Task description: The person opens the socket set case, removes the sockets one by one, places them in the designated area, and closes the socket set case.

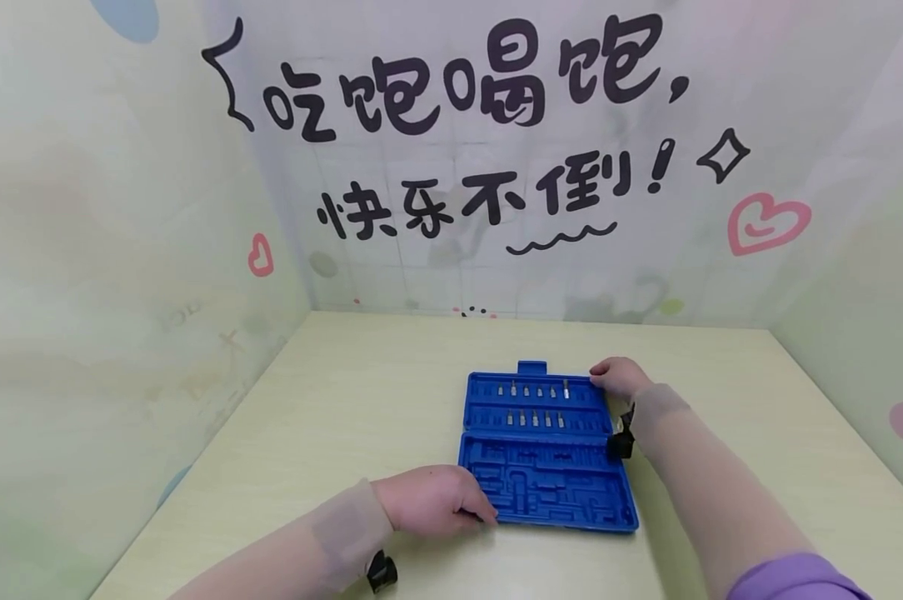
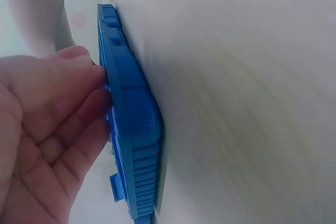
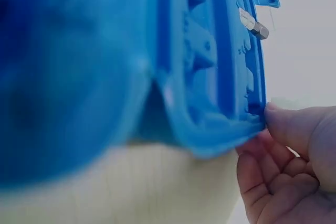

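Note:
A blue plastic bit case point(image 1: 549, 454) lies unfolded on the table, its two halves joined by a hinge. Two rows of short metal screwdriver bits point(image 1: 535, 419) stand in the far half, while the near half shows moulded hollows. My left hand point(image 1: 436, 502) holds the near left corner, and in the left wrist view its bent fingers point(image 2: 94, 106) meet the case's edge. At the far right corner my right hand point(image 1: 622, 377) pinches the rim. The right wrist view shows the thumb point(image 3: 294, 127) against that rim, with the other fingers curled below it.
The pale table point(image 1: 331, 400) ends at a printed backdrop point(image 1: 436, 275) behind and at side walls. A latch tab point(image 1: 532, 367) juts from the case's far edge. Each wrist wears a small black camera, the right one point(image 1: 621, 442) beside the case's right edge.

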The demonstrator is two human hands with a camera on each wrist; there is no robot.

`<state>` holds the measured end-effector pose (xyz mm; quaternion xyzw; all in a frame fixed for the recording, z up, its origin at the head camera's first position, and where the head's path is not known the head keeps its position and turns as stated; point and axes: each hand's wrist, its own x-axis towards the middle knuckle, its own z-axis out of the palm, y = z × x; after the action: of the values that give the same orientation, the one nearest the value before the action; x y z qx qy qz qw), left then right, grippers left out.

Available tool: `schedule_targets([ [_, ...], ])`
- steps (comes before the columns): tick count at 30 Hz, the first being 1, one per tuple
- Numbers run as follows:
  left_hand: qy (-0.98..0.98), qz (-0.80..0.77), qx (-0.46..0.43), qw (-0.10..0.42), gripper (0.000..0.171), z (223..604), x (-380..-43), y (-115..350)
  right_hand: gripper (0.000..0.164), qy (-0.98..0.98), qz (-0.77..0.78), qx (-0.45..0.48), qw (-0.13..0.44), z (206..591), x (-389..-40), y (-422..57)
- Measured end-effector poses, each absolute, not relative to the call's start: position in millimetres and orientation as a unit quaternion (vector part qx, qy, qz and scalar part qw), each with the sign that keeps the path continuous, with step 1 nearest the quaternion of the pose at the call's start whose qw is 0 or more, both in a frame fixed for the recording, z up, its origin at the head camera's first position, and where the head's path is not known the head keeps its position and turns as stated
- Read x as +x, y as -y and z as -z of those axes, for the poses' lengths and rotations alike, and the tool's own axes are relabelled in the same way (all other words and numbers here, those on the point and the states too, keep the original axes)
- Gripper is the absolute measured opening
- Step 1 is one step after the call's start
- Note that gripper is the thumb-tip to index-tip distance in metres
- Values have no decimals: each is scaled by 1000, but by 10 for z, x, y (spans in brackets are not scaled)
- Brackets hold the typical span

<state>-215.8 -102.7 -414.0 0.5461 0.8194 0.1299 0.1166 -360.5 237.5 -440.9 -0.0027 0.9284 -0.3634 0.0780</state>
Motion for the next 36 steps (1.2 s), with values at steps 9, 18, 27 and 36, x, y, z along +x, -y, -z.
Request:
schedule_targets([
  [9,-827,-140,529,131,21,4151,-2160,1033,42,-958,261,-107,59,4146,-3275,-2350],
  [18,-824,-141,532,134,23,4171,-2165,1049,107,-946,197,-216,136,4043,-2478,-2442],
  [27,-831,-147,515,151,24,4153,-2171,1074,123,-936,176,-266,147,4261,-2140,-2513],
  [36,-888,-151,409,149,62,4169,-2376,1155,123,-939,184,-258,136,4331,-2126,-2525],
])
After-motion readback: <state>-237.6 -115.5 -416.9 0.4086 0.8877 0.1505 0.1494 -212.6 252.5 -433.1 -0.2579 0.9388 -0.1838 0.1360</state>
